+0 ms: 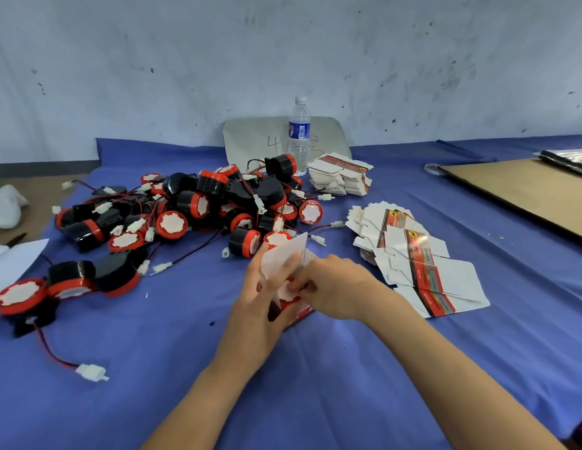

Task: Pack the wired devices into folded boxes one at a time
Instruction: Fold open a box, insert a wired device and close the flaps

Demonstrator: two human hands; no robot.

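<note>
Both hands hold one folded box (288, 251) just above the blue-covered bench (315, 378), with a wired device (287, 292) in its open mouth.

The left hand (262, 289) wraps its fingers round the box from the left side, and the white flap stands up above them. The right hand (338, 287) meets it from the right, its fingers curled in and pinching the red-and-white device at the box opening. Behind and to the left of the hands lies a heap of black-and-red devices (198, 206) with tangled red and black wires. To the right, flat box blanks (423, 264) lie fanned out. A neater stack of blanks (340, 178) sits farther back, beside a water bottle (299, 134). A cardboard sheet (523, 190) lies at the far right.
</note>
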